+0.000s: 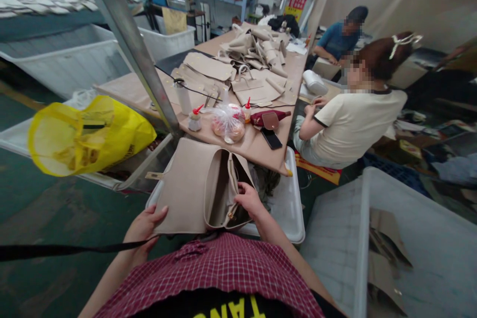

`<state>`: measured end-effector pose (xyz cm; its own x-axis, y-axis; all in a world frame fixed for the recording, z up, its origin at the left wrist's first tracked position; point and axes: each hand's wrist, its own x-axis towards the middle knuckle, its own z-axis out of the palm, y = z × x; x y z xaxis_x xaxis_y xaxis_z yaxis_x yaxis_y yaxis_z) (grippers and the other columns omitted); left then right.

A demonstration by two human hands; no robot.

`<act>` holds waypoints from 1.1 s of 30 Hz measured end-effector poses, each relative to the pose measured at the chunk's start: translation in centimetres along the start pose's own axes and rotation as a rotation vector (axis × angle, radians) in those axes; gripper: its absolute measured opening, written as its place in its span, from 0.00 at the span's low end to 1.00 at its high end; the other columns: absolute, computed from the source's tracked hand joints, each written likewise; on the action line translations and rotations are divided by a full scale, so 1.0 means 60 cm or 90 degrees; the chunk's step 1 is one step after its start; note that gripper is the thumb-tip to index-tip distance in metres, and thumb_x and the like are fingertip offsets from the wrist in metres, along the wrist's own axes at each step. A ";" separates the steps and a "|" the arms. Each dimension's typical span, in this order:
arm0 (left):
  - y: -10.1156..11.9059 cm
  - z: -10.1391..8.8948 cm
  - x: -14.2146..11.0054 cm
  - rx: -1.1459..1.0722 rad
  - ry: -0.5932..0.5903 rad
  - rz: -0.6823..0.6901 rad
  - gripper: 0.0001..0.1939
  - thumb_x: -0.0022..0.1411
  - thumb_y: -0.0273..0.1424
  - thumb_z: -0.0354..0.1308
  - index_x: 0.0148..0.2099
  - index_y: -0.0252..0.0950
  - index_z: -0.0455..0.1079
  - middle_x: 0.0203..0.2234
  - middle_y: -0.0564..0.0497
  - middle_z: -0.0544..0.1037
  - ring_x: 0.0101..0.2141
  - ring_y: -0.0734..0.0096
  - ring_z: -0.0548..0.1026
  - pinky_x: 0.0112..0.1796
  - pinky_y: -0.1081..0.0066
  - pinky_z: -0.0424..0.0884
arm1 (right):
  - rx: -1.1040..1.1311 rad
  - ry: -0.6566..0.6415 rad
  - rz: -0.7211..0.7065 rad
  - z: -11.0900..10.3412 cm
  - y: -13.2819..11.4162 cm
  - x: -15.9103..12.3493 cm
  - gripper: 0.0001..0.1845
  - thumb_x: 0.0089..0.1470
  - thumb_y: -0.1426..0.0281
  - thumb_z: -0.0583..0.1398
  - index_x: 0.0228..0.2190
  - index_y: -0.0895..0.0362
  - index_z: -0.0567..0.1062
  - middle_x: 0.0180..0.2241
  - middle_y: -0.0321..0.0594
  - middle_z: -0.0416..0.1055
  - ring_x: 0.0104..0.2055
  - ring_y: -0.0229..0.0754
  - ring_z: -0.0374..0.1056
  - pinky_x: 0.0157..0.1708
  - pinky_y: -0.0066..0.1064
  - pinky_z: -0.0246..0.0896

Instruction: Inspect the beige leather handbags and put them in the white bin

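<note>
A beige handbag lies open in front of me, its wide flap spread to the left and its compartments showing on the right. My left hand grips the flap's lower left edge, thumb on top. On the other side, my right hand pinches the edge of the bag's inner divider near a small metal clasp. A tab with a metal piece sticks out from the flap's left edge. The bag's underside is hidden.
On the table are glue bottles, a plastic bag of food, a phone and beige pieces. A yellow bag stands left. Two people sit at right, behind a white bin holding beige bags.
</note>
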<state>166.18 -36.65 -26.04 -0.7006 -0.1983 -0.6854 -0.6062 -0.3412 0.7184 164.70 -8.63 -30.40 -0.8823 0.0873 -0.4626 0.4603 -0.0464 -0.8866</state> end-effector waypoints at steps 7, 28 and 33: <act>-0.001 0.025 -0.017 0.019 -0.060 0.053 0.12 0.57 0.16 0.58 0.44 0.30 0.71 0.26 0.44 0.80 0.23 0.63 0.79 0.23 0.73 0.75 | -0.005 0.038 -0.028 -0.030 0.013 -0.007 0.30 0.30 0.75 0.58 0.42 0.62 0.74 0.31 0.37 0.71 0.33 0.41 0.66 0.32 0.29 0.62; 0.004 0.103 -0.069 0.030 -0.158 0.061 0.24 0.39 0.28 0.73 0.42 0.32 0.74 0.27 0.47 0.81 0.26 0.61 0.79 0.27 0.71 0.76 | -0.134 0.141 -0.038 -0.038 0.000 0.026 0.17 0.46 0.61 0.63 0.36 0.58 0.70 0.28 0.36 0.69 0.30 0.38 0.66 0.26 0.27 0.60; 0.002 0.103 -0.074 0.029 -0.155 0.052 0.27 0.38 0.29 0.75 0.43 0.32 0.73 0.28 0.48 0.81 0.26 0.64 0.78 0.26 0.71 0.76 | -0.330 0.031 -0.012 -0.008 -0.008 0.004 0.20 0.50 0.60 0.65 0.18 0.56 0.62 0.17 0.33 0.59 0.21 0.36 0.56 0.23 0.29 0.49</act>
<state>166.91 -30.11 -22.17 -0.8145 0.0057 -0.5802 -0.5565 -0.2908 0.7783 164.32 -8.12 -30.06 -0.8912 0.1302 -0.4344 0.4432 0.4536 -0.7732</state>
